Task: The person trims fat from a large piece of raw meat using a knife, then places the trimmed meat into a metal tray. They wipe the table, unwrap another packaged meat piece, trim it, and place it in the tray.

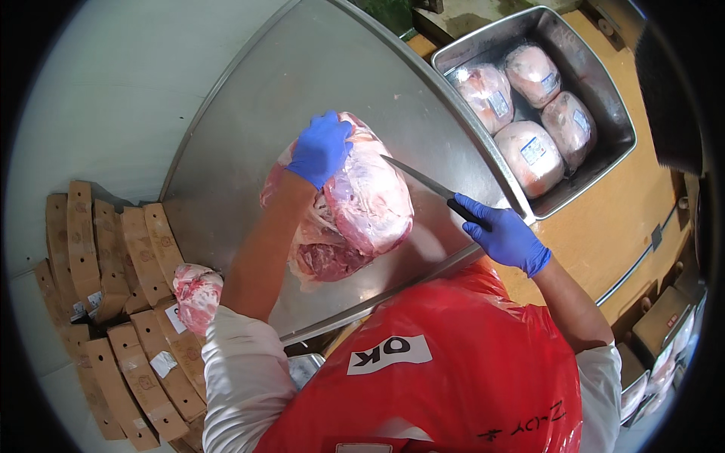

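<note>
Apron's (445, 325) taking up the near end of my feed, red plastic bulging by the table edge, so I'm guessing the wearer is standing close for reach. Right hand (498, 232) is wrapping snugly around the black handle of a knife (432, 186), and the blade is pointing up-left with its tip over the meat; I'm not managing to tell if it's touching. Left hand (322, 149) is resting on the upper left of the big cut of meat (374, 200), probably steadying it. Its fingers are curling in, but I can't tell whether they're gripping or just pressing. That meat is sitting mid-way across the steel table (249, 106), likely so both hands are reaching it easily. Farther out, a steel tub (599, 87) is standing beside the table's right edge, holding four wrapped pieces (530, 158), maybe for handiness. Brown cartons (143, 374) are lying off left, seemingly clear of the knife arm.
</note>
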`<state>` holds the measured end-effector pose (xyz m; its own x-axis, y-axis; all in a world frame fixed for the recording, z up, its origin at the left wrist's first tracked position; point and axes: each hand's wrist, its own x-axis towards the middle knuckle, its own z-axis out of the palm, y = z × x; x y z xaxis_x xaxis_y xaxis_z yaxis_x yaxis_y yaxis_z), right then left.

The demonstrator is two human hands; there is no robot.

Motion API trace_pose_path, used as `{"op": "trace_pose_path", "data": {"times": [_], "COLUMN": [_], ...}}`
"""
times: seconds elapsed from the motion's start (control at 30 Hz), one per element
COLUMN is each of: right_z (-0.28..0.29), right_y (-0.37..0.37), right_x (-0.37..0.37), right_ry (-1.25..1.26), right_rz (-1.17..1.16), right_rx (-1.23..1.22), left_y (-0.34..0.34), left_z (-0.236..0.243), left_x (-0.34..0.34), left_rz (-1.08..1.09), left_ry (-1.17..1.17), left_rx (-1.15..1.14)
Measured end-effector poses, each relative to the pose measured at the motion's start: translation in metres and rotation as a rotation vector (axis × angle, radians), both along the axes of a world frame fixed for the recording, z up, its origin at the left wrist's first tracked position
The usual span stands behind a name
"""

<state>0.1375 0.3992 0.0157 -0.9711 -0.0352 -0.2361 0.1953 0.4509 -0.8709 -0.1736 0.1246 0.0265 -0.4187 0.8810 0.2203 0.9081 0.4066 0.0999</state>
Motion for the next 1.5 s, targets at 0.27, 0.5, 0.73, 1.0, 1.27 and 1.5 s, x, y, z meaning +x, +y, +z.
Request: {"op": "trace_pose_path", "data": {"times": [0.27, 0.5, 0.73, 1.0, 1.27, 1.5], "right_z": [0.017, 0.010, -0.006, -0.010, 0.071, 0.119], "right_y": [0.009, 0.011, 0.002, 0.007, 0.034, -0.022], "right_x": [-0.012, -0.015, -0.008, -0.005, -0.087, -0.190], "right_ry": [-0.061, -0.106, -0.108, -0.069, 0.047, 0.001], "right_rz": [0.115, 0.152, 0.150, 0.181, 0.260, 0.535], "right_rx": [0.036, 0.048, 0.046, 0.058, 0.132, 0.365], "left_y": [-0.002, -0.009, -0.050, -0.123, -0.151, -0.214], "left_z": [-0.052, -0.078, -0.078, -0.026, -0.015, -0.030], "left_x": [-0.026, -0.047, -0.056, 0.001, 0.084, 0.084], "left_rz": [-0.030, 0.168, 0.463, 0.983, 1.272, 1.079], "left_ry": [0.150, 0.294, -0.029, -0.082, -0.249, -0.371], "left_rx": [0.048, -0.047, 0.128, 0.120, 0.020, 0.189]}}
